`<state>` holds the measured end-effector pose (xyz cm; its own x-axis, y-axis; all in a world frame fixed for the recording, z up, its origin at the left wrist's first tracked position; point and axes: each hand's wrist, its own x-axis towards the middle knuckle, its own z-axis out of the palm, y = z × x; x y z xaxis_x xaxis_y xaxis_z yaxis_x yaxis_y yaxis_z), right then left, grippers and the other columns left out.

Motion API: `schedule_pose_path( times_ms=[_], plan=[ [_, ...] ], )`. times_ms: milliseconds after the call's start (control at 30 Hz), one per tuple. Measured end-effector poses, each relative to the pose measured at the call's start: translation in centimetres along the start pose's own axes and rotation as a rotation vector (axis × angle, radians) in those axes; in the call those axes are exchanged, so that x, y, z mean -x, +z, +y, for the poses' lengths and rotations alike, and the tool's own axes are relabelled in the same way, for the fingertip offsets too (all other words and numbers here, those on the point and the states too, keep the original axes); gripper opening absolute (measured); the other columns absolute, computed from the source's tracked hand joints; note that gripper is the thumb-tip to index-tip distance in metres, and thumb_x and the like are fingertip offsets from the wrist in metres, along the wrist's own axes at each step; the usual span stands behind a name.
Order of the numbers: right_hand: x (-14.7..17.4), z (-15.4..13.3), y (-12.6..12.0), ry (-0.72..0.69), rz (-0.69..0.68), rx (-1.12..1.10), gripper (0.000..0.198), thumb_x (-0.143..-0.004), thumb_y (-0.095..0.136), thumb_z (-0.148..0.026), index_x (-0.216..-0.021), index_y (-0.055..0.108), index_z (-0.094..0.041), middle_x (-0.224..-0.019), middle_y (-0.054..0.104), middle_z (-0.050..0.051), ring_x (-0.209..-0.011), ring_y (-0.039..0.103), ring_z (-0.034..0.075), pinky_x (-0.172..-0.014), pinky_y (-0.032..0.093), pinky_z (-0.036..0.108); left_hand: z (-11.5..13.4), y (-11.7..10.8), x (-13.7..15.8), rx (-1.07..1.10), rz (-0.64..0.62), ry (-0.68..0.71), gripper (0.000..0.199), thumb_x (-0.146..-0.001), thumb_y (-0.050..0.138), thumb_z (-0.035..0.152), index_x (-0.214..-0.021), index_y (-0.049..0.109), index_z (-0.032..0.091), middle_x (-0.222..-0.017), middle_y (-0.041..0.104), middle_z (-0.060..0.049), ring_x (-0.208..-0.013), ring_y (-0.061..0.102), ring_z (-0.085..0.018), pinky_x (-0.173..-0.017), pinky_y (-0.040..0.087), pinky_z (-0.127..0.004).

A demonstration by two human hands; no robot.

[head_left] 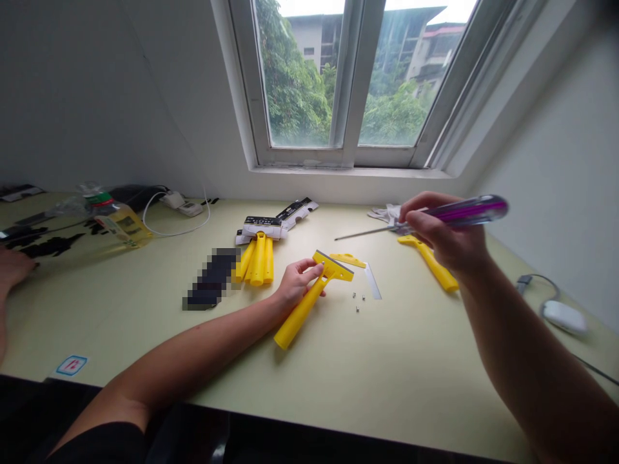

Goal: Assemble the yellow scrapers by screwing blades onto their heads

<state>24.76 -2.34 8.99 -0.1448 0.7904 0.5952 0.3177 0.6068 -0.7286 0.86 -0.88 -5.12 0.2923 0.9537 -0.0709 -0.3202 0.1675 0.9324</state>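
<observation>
My left hand (298,281) grips a yellow scraper (300,313) by its head, the handle slanting down toward me. A dark blade edge shows along the top of that head. Raised at the right, my right hand (438,232) is closed round a screwdriver (467,211) with a clear purple handle; its thin shaft points left, the tip apart from the scraper. Just beyond the scraper lie a loose yellow head plate (349,260) and a flat metal blade (373,281). Several small screws (363,297) are scattered on the table near the blade.
Several yellow scrapers (260,261) with black-and-white cards lie left of centre beside a pixelated dark object (213,278). Another yellow handle (435,265) rests at right. A bottle (123,222), white cable and charger stand back left. Another person's hand (17,267) is at far left.
</observation>
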Motion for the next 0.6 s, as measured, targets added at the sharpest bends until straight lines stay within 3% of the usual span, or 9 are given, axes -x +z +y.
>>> schedule_pose_path(
  times_ms=[100, 233, 600],
  plan=[
    [0.48, -0.74, -0.12, -0.033, -0.049, -0.090, 0.016, -0.081, 0.062, -0.037, -0.072, 0.065, -0.024, -0.059, 0.056, 0.000, -0.045, 0.047, 0.012, -0.042, 0.034, 0.029, -0.05, -0.02, -0.02, -0.001, 0.011, -0.021, 0.037, -0.069, 0.079, 0.037, -0.091, 0.064, 0.012, -0.092, 0.065, -0.008, -0.063, 0.063, -0.013, -0.051, 0.058, -0.028],
    [0.64, -0.45, 0.32, -0.086, -0.099, -0.115, 0.015, -0.081, 0.064, -0.037, -0.073, 0.066, -0.024, -0.062, 0.059, 0.001, -0.051, 0.052, 0.014, -0.044, 0.038, 0.030, -0.10, -0.03, -0.03, -0.005, 0.000, -0.001, 0.036, -0.068, 0.079, 0.038, -0.086, 0.063, 0.012, -0.089, 0.065, -0.006, -0.062, 0.062, -0.013, -0.050, 0.058, -0.027],
    [0.57, -0.16, 0.86, -0.049, -0.149, -0.078, 0.018, -0.081, 0.064, -0.037, -0.073, 0.065, -0.021, -0.057, 0.057, 0.000, -0.047, 0.051, 0.012, -0.041, 0.037, 0.026, 0.11, 0.26, 0.05, -0.017, 0.022, -0.009, 0.036, -0.068, 0.079, 0.037, -0.085, 0.061, 0.011, -0.084, 0.064, -0.005, -0.058, 0.061, -0.012, -0.050, 0.058, -0.028]
  ],
)
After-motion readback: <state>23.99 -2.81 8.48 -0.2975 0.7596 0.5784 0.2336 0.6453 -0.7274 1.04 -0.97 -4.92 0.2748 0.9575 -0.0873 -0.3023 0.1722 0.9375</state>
